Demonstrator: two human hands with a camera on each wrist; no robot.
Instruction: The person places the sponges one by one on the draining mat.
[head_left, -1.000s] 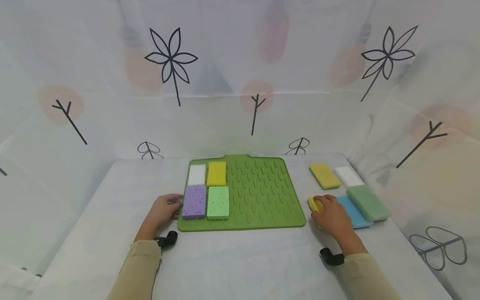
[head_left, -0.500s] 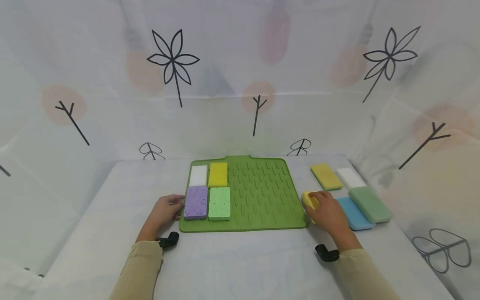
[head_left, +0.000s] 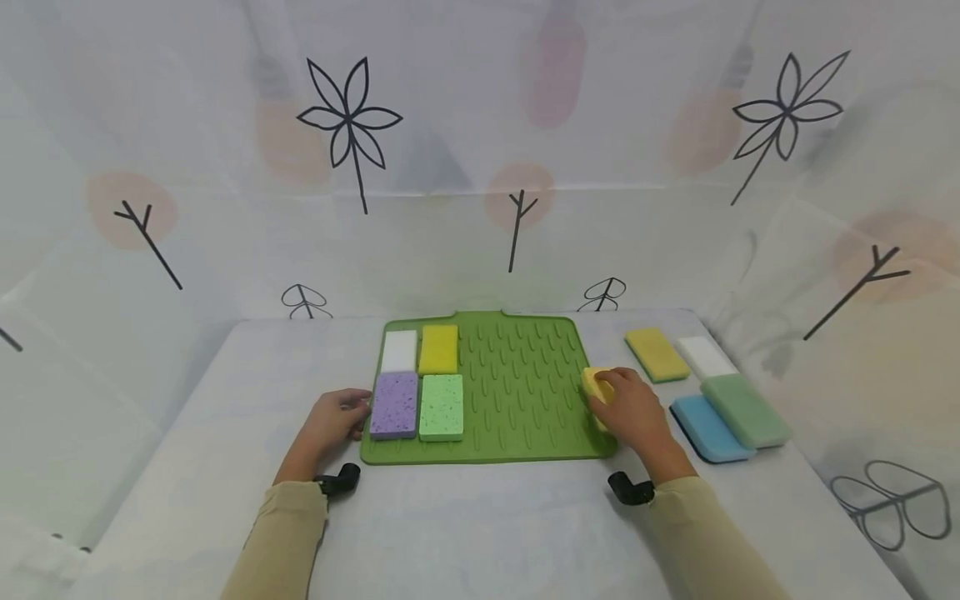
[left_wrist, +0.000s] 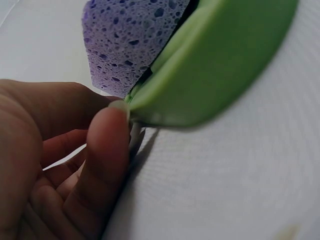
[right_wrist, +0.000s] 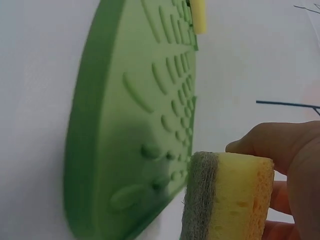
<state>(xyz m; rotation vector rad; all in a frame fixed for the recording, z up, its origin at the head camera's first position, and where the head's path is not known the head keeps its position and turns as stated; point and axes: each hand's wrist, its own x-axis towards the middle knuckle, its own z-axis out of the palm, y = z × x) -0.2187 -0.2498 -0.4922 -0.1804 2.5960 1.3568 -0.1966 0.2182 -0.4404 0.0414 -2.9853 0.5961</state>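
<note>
My left hand (head_left: 334, 421) pinches the left edge of a green ridged silicone mat (head_left: 525, 400) between thumb and finger; the left wrist view shows the thumb (left_wrist: 107, 145) at the rim beside a purple sponge (left_wrist: 135, 45). My right hand (head_left: 636, 412) holds a yellow scrub sponge (head_left: 595, 385) over the mat's right edge. In the right wrist view that sponge (right_wrist: 235, 195) has a grey scouring layer and hangs tilted above the mat's bumps. On the mat's left half lie a white sponge (head_left: 399, 352), a yellow one (head_left: 438, 350), the purple one and a speckled light green sponge (head_left: 442, 408).
Right of the mat, several sponges lie on the white cloth: a yellow sponge with a green underside (head_left: 657, 354), a white sponge (head_left: 707, 357), a blue sponge (head_left: 711, 429) and a green sponge (head_left: 745, 410) resting against the blue. Patterned cloth walls (head_left: 480, 233) enclose the table.
My right hand has carried the yellow scrub sponge left, from beside the blue sponge to over the mat's right edge, uncovering the blue sponge. My left hand stays at the mat's edge.
</note>
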